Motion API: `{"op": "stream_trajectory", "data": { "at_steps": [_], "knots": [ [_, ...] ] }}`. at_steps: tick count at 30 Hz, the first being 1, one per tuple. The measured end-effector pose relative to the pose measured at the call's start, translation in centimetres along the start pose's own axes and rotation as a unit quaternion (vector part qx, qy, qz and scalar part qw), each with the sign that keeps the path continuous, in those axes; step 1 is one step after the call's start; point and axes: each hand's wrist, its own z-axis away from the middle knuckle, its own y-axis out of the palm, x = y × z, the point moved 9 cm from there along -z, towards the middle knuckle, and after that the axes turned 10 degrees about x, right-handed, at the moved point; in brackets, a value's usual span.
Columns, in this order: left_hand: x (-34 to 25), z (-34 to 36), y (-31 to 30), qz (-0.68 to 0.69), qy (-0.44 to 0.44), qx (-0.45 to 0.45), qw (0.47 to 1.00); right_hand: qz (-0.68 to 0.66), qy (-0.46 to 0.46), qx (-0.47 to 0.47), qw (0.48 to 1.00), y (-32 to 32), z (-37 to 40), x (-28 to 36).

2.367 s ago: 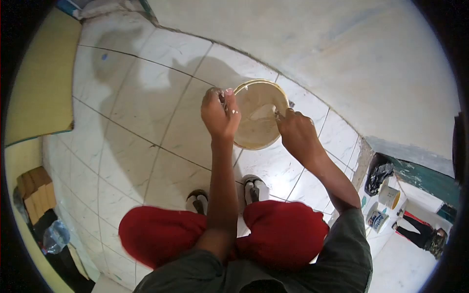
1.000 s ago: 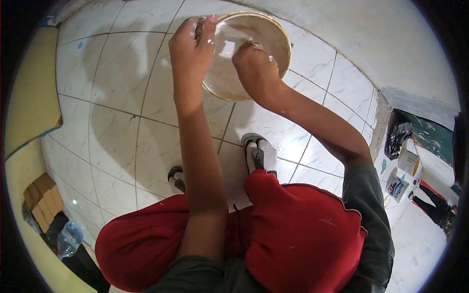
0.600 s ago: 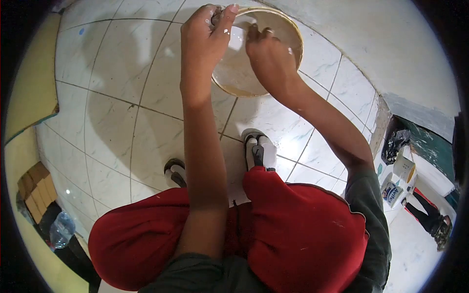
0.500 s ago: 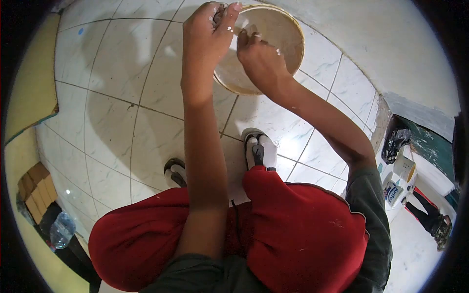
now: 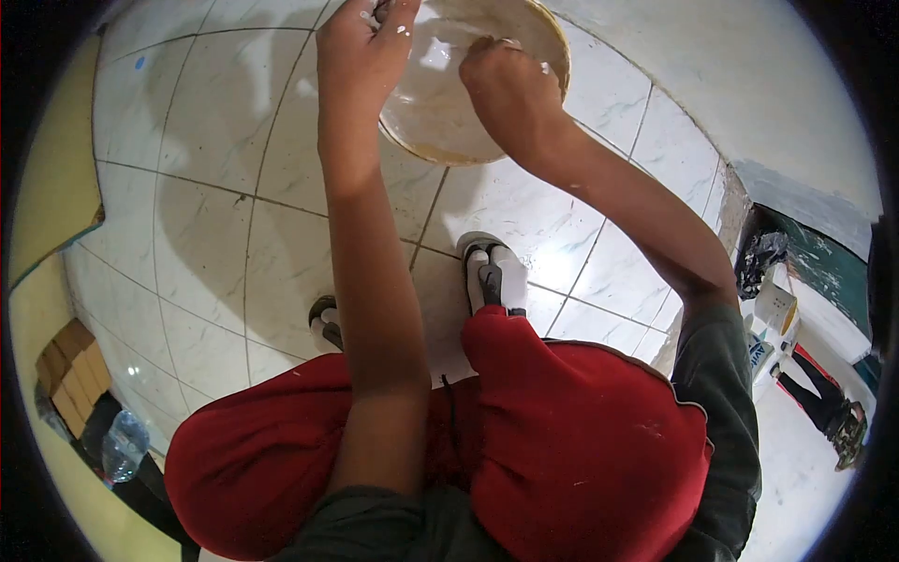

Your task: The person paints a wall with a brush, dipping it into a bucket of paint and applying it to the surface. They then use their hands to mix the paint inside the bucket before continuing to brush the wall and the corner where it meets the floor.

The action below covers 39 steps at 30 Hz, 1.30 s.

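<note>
A round bucket point(image 5: 440, 140) with a yellowish rim and whitish material inside stands at the top centre, partly cut off by the frame edge. My left hand point(image 5: 367, 37) is closed at the bucket's left side, its thumb pointing up and white spots on the skin; what its fingers hold is too small to make out. Over the right part of the bucket, my right hand point(image 5: 510, 89) is curled with the back towards me, and anything inside its fingers is hidden.
White tiled floor point(image 5: 290, 244) surrounds my feet, which wear dark sandals point(image 5: 482, 272). At the left lie cardboard point(image 5: 75, 375) and a clear plastic bottle point(image 5: 125, 445). Labelled containers point(image 5: 760, 351) and another person point(image 5: 824, 403) are at the right.
My left hand has shifted left and up in the view, and my right hand has moved slightly right, so the two are farther apart. The bucket sits a little higher and further left.
</note>
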Motion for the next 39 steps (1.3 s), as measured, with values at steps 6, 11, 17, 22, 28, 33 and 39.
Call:
{"op": "stream_trajectory", "data": {
  "at_steps": [6,11,17,22,28,33,39],
  "knots": [
    [0.3,0.2,0.0,0.014,0.016,0.007,1.000,-0.092,-0.035,0.057,0.994,-2.6,1.5,-1.5],
    [-0.2,0.0,0.4,0.025,0.001,0.008,1.000,-0.006,-0.146,0.013,0.989,-0.7,1.6,0.4],
    [-0.6,0.0,0.3,0.009,0.012,0.006,1.000,0.128,-0.122,0.061,0.982,1.7,1.0,1.5],
    [-0.5,0.0,0.2,0.007,0.014,-0.002,1.000,0.115,-0.140,0.049,0.982,2.3,1.5,2.6],
    [-0.1,0.4,-0.4,0.033,0.022,-0.030,0.999,-0.077,-0.156,0.006,0.985,-1.0,3.6,0.5],
    [4.0,0.8,-2.1,0.091,-0.086,-0.105,0.987,-0.080,-0.004,0.111,0.991,-4.7,7.1,-3.0],
    [8.7,1.7,-3.9,0.106,-0.157,-0.200,0.961,-0.599,0.101,-0.046,0.793,0.1,10.9,-8.4]
  ]
}}
